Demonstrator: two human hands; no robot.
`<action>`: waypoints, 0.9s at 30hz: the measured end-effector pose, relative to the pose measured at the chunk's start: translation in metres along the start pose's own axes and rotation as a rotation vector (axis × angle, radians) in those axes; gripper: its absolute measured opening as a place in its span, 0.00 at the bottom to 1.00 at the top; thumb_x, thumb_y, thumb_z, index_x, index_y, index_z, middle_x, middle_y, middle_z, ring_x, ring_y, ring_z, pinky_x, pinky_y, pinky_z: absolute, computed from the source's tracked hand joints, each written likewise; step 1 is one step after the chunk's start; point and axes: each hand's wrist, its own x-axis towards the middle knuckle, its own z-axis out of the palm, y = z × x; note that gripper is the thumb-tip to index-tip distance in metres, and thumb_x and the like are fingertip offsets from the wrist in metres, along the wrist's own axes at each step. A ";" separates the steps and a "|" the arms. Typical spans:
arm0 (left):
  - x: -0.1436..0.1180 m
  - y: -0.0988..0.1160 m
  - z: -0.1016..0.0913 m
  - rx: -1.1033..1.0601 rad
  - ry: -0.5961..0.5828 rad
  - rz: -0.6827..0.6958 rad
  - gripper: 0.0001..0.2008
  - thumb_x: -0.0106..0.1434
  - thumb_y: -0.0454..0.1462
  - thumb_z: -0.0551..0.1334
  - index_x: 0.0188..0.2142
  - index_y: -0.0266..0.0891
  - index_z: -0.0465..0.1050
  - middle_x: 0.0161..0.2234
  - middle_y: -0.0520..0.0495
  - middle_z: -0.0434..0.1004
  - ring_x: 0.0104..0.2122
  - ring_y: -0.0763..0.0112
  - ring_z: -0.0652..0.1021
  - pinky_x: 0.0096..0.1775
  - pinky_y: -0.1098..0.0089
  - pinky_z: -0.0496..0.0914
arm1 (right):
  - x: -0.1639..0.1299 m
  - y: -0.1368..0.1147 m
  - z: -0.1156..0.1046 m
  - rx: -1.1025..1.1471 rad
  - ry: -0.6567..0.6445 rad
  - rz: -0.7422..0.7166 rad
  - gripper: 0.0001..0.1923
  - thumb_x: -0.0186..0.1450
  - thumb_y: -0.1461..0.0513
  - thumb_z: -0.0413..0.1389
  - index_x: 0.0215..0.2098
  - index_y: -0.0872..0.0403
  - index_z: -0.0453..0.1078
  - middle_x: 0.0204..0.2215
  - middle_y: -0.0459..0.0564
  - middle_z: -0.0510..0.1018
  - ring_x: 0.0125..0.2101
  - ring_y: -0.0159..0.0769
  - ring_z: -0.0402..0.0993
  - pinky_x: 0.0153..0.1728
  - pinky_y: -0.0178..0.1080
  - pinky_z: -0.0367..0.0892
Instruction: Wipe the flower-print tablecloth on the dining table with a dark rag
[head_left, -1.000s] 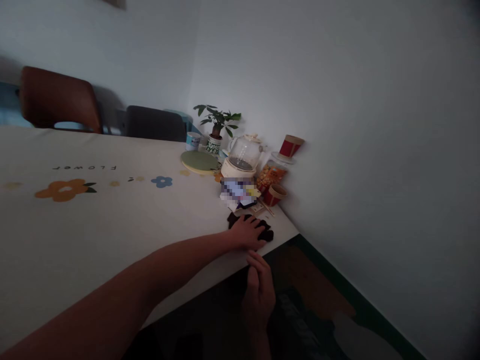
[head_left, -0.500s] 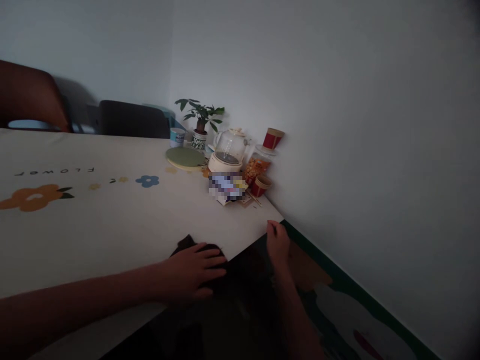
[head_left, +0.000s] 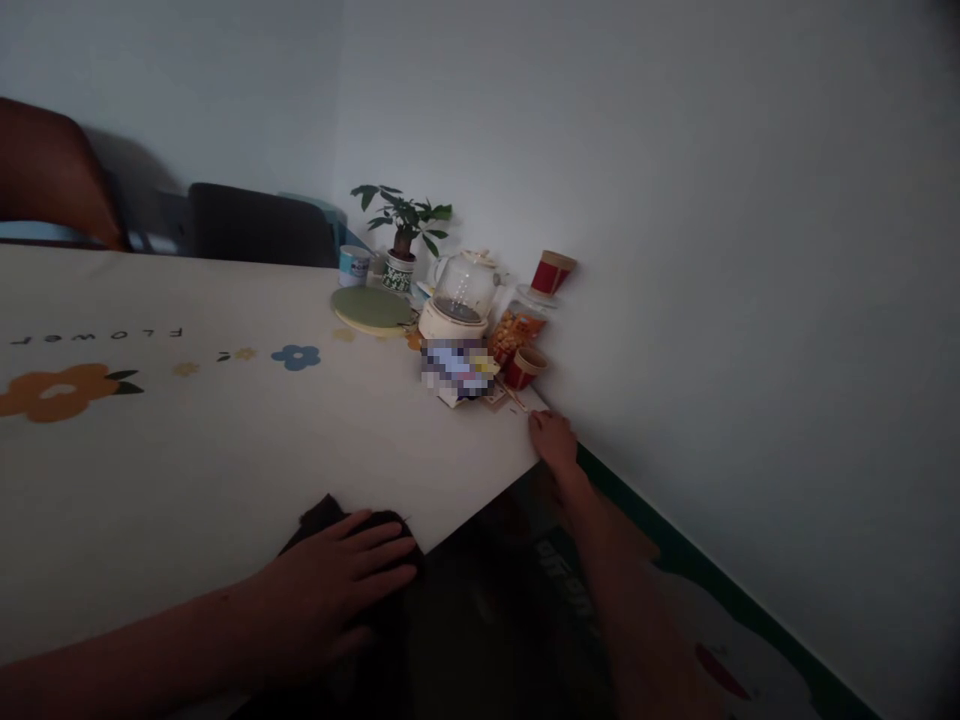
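Observation:
My left hand (head_left: 349, 570) lies flat, fingers stretched out, over a dark cloth (head_left: 322, 515) at the near edge of the white table (head_left: 420, 450). Much of the cloth is hidden under the palm. At the table's right corner, close against the wall, is my right hand (head_left: 553, 438), its fingers curled and touching the tabletop. What it holds there, if anything, is hidden. Just beyond it stand a red paper cup (head_left: 526, 369) and a thin stick (head_left: 514, 396) lying on the table.
Against the wall are a glass kettle (head_left: 465, 290), a jar of orange snacks (head_left: 516, 325) topped by another red cup (head_left: 553, 272), a blurred packet (head_left: 459, 370), a round green mat (head_left: 373, 308), a potted plant (head_left: 401, 240) and a blue-white tub (head_left: 354, 265). Chairs (head_left: 259, 225) stand behind.
My right hand has moved forward from beside the table's edge onto its corner. My left hand and the dark cloth have shifted left and nearer to me in view.

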 end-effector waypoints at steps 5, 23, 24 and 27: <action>-0.001 -0.004 0.007 -0.010 0.123 0.049 0.35 0.57 0.32 0.58 0.64 0.50 0.55 0.65 0.54 0.51 0.66 0.63 0.54 0.66 0.49 0.49 | 0.006 -0.002 0.001 -0.006 0.029 0.072 0.18 0.69 0.61 0.45 0.45 0.56 0.76 0.46 0.58 0.75 0.47 0.45 0.70 0.43 0.41 0.63; -0.001 -0.002 -0.001 -0.015 0.160 0.095 0.38 0.50 0.27 0.56 0.62 0.44 0.59 0.65 0.49 0.54 0.65 0.60 0.56 0.65 0.49 0.51 | 0.020 -0.021 0.007 -0.151 0.048 -0.039 0.24 0.67 0.70 0.41 0.54 0.53 0.72 0.52 0.58 0.71 0.51 0.44 0.67 0.48 0.42 0.62; -0.001 -0.002 0.000 -0.015 0.166 0.097 0.38 0.49 0.26 0.56 0.61 0.43 0.60 0.64 0.49 0.55 0.65 0.60 0.57 0.65 0.49 0.51 | 0.015 -0.021 0.009 -0.160 0.032 -0.081 0.24 0.67 0.70 0.42 0.54 0.52 0.72 0.52 0.56 0.72 0.51 0.44 0.67 0.48 0.41 0.62; -0.001 -0.003 0.002 -0.020 0.164 0.088 0.37 0.51 0.27 0.57 0.61 0.43 0.60 0.64 0.48 0.55 0.64 0.58 0.58 0.65 0.48 0.52 | 0.005 -0.022 0.012 -0.187 -0.005 -0.172 0.23 0.67 0.69 0.43 0.54 0.51 0.71 0.53 0.55 0.71 0.51 0.44 0.66 0.46 0.41 0.63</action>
